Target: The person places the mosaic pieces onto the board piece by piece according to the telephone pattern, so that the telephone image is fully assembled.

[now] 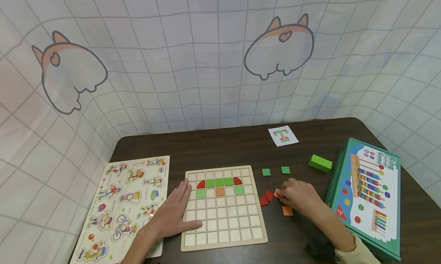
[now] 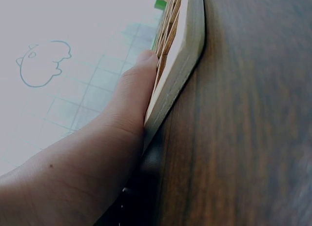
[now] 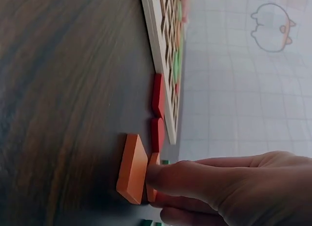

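Observation:
My left hand [image 1: 173, 214] lies along the left edge of a wooden grid board [image 1: 224, 246], fingers straight, thumb over the lower cells. In the left wrist view, that thumb [image 2: 139, 84] presses on the rim. Red, green and orange tiles fill a few upper cells, among them an orange square [image 1: 219, 191]. Right of the board, my right hand [image 1: 299, 195] pinches an orange square tile [image 3: 152, 179] between thumb and fingers, low at the table. Another orange tile [image 1: 287, 210] lies just beside it. Two red quarter-round tiles [image 1: 263, 200] sit between hand and board.
Two green tiles [image 1: 266, 172] lie beyond the right hand. Farther back is a pattern card [image 1: 291, 137]. A green block [image 1: 320, 163] stands near a ring game box [image 1: 382, 191] on the right. A picture puzzle board [image 1: 134, 172] lies on the left, partly under the left forearm.

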A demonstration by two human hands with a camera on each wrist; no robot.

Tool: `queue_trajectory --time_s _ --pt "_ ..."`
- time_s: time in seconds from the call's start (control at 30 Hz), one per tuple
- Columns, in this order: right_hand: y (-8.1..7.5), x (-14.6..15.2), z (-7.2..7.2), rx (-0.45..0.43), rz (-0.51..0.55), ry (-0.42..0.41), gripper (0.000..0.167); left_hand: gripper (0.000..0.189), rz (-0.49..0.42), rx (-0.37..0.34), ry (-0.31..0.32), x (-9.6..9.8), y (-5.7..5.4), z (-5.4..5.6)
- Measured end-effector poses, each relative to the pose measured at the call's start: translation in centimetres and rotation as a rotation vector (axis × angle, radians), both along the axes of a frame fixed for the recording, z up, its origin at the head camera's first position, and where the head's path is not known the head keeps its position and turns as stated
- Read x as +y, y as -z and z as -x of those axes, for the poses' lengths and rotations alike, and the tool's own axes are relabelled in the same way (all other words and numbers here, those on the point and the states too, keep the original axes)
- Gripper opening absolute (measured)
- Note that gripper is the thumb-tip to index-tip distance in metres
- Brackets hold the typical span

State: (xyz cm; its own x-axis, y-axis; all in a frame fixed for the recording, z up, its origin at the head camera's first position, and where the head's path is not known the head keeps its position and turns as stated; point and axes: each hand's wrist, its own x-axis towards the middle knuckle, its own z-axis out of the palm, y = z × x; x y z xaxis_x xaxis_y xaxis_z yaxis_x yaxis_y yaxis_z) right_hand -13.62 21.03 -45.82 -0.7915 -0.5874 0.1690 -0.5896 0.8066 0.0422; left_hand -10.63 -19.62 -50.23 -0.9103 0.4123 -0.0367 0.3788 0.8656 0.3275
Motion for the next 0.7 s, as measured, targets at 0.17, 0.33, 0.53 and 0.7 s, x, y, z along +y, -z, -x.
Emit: queue_trajectory --time_s 0.17,0.33,0.53,0.7 --pt "-0.3 0.2 0.4 -0.022 0.095 0.07 0.014 0.117 0.008 0.007 0.003 0.0 -0.1 0.0" --pt "-1.0 -0.9 0.8 0.026 0.312 -0.065 0.022 0.117 0.028 0.016 0.006 -0.1 -0.2 0.0" --pt "-1.3 -6.3 1.2 -0.046 0.427 -0.39 0.024 0.117 0.026 0.007 -0.002 -0.2 -0.5 -0.1" --pt "-0.3 -11.0 1.7 -0.022 0.318 -0.523 0.013 0.117 0.03 0.007 -0.002 -0.1 -0.4 0.0"
